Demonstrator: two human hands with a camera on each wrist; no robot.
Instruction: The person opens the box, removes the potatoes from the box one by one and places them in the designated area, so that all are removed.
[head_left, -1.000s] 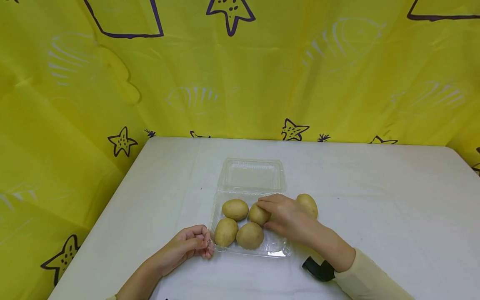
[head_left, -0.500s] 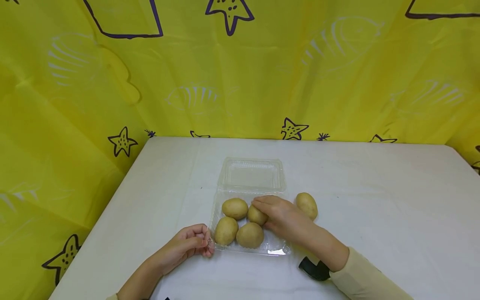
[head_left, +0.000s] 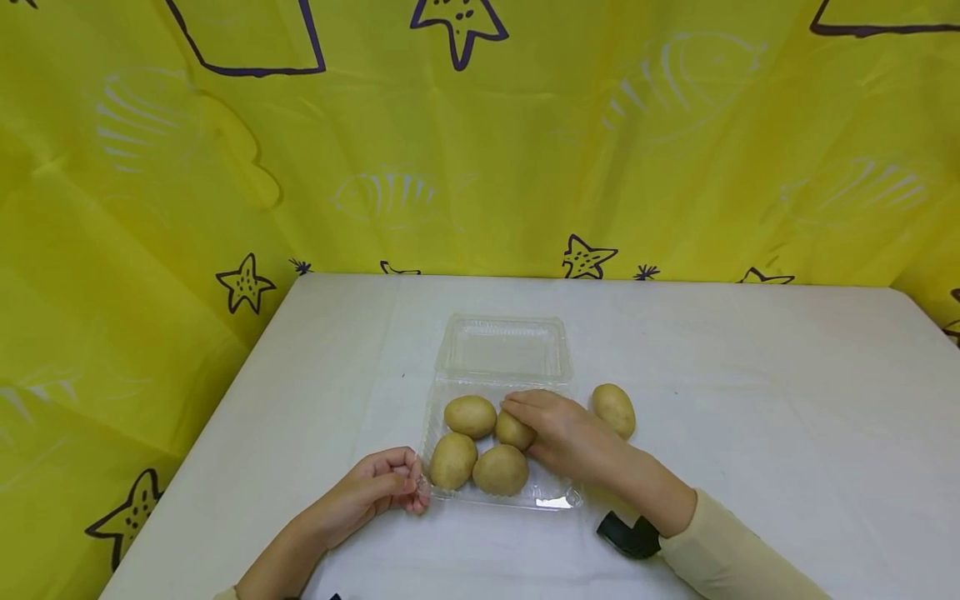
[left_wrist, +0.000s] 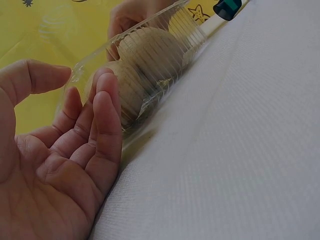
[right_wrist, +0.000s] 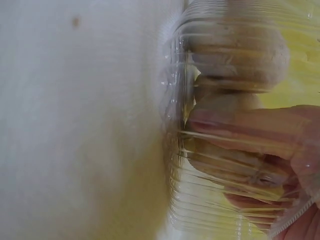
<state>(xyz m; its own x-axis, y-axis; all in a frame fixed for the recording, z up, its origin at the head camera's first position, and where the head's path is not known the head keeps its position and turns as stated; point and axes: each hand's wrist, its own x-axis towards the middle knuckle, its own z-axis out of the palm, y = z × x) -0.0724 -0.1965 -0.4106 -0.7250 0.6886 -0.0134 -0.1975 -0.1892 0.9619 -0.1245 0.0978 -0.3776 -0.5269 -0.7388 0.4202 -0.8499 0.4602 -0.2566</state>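
Observation:
A clear plastic clamshell container point(head_left: 551, 492) lies opened on the table, its lid point(head_left: 504, 350) folded back on the far side. My right hand point(head_left: 573, 437) reaches inside and grips a potato point(head_left: 514, 431), its fingers and thumb around it; the right wrist view shows this through the ribbed wall. Three other potatoes sit in the base: one at the back left point(head_left: 470, 417), one at the front left point(head_left: 453, 461) and one front and centre point(head_left: 501, 470). At the near left corner, my left hand point(head_left: 378, 485) pinches the container's rim between thumb and fingers.
One more potato point(head_left: 613, 410) lies on the white-covered table point(head_left: 750, 417), right of the container and behind my right hand. A black band point(head_left: 630, 533) shows at the right wrist. A yellow patterned curtain point(head_left: 487, 142) hangs behind the table.
The right hand has shifted slightly left with its potato, bringing it nearer the back-left one. My left hand has stayed at the container's corner.

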